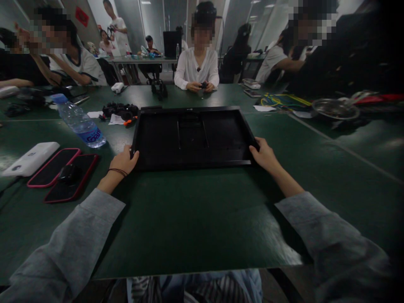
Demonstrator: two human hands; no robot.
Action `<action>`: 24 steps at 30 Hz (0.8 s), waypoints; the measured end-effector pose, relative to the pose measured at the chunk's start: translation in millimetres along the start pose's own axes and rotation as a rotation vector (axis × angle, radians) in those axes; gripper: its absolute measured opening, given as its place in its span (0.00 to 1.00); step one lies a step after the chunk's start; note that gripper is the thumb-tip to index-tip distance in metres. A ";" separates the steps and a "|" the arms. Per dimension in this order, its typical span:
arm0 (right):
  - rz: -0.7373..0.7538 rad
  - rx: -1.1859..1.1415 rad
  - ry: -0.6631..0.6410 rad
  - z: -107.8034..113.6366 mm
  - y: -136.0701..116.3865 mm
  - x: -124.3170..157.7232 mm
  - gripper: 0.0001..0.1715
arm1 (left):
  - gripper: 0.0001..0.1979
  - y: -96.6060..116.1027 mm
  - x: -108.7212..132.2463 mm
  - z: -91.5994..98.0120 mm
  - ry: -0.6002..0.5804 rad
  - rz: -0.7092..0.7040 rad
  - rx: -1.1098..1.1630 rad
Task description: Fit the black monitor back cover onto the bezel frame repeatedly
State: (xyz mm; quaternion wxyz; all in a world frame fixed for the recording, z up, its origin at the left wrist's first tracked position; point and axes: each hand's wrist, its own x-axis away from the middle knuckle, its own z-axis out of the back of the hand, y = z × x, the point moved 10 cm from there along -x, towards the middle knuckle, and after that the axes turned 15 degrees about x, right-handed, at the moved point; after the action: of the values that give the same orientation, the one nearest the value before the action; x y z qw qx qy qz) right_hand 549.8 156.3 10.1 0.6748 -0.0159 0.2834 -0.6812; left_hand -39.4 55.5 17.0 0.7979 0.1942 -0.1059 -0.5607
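Note:
A black, shallow, rectangular tray-like panel [158, 139] with a raised rim lies on the green table before me. A narrow inner frame is seen in its middle; its exact kind I cannot make out. My left hand [122, 162], a dark band at the wrist, grips its left edge near the front corner. At the opposite edge, my right hand [264, 154] has its thumb over the rim and its fingers around the outside. The undersides of both grips are hidden.
Left of the panel stand a tilted-looking water bottle [82, 124], a white device [33, 158] and two red-edged phones [71, 187]. Dark gear [118, 111] sits behind. A metal bowl [335, 109] and cables [279, 101] are at right. A person in white [197, 67] sits opposite.

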 end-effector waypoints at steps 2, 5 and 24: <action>-0.007 0.002 0.001 0.4 0.2 -0.1 0.33 | 0.30 0.0 -0.1 0.1 0.002 0.000 -0.005; -0.015 0.001 0.004 0.4 1.0 -0.5 0.33 | 0.30 -0.3 -0.9 -0.4 0.003 -0.004 -0.004; 0.002 -0.019 0.000 0.8 -1.4 0.3 0.32 | 0.31 5.0 3.2 2.0 -0.001 0.001 -0.005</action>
State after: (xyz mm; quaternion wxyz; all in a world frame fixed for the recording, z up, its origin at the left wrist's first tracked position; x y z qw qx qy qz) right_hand 548.8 155.7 11.3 0.6753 -0.0223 0.2898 -0.6779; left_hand -34.8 53.7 20.8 0.7985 0.1919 -0.1052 -0.5608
